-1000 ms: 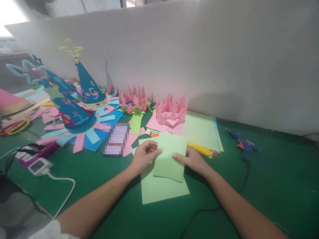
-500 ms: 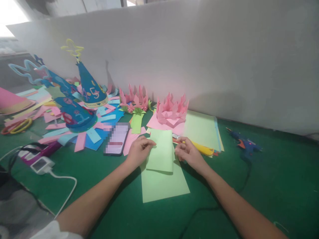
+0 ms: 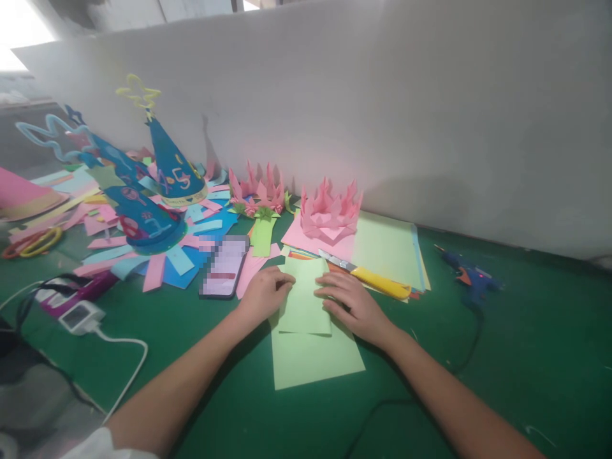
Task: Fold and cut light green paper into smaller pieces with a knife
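So, a small green sheet (image 3: pixel 305 307), folded over by the looks of it, is laid flat on top of a bigger green sheet (image 3: pixel 318 364), pretty much in the middle of the green table (image 3: pixel 229 401). The bigger one can be seen poking out below it, on the near side.

The left edge is touched by the left hand (image 3: pixel 262 294), thumb and fingertips drawn in narrow; whether paper is actually pinched there can't be told. The right edge is covered by the right hand (image 3: pixel 357 307), fingers spread fairly wide and laid on the paper, nothing gripped.

The step in hand can probably be read as squaring up or flattening the fold. For the next move, the edges would need to be kept lined up and even pressure put along the crease, with the left side held so nothing gets skewed.

One thing to be watched: a yellow utility knife (image 3: pixel 382 282) is left lying just beyond the right hand, with what looks like bare blade pointed towards the top of the folded piece. A pink paper crown (image 3: pixel 331 215) is parked behind that.
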The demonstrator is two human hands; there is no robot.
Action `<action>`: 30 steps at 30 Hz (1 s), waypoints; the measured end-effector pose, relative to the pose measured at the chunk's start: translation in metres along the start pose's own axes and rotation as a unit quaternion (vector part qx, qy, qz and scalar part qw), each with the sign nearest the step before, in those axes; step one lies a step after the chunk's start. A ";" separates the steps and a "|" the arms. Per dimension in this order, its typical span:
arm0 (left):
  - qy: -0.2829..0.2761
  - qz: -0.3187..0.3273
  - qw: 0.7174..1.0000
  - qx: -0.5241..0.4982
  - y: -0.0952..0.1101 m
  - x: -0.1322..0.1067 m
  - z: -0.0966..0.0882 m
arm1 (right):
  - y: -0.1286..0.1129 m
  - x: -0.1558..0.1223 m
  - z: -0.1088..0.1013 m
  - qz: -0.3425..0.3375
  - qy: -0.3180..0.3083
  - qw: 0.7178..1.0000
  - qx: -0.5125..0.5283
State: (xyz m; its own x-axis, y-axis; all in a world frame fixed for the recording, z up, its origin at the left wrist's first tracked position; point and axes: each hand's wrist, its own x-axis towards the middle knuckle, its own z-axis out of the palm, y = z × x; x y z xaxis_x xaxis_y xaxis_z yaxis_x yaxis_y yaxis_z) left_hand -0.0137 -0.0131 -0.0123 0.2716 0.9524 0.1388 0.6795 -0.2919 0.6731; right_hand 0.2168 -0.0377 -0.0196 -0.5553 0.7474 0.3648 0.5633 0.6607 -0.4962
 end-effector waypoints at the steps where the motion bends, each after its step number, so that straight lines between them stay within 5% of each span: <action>1: -0.003 0.002 1.000 -0.001 0.000 0.000 0.000 | 0.000 0.000 0.000 -0.003 -0.004 1.000 -0.006; 30: -0.041 -0.008 0.996 0.082 0.002 -0.002 -0.005 | -0.003 0.002 0.003 -0.011 -0.021 0.999 -0.038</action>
State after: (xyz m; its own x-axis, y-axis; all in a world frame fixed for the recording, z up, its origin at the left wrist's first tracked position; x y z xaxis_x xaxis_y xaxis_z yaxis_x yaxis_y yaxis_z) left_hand -0.0165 -0.0154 -0.0076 0.3095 0.9487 0.0651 0.7849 -0.2935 0.5457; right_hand 0.2124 -0.0380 -0.0195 -0.5920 0.7301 0.3411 0.5951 0.6815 -0.4259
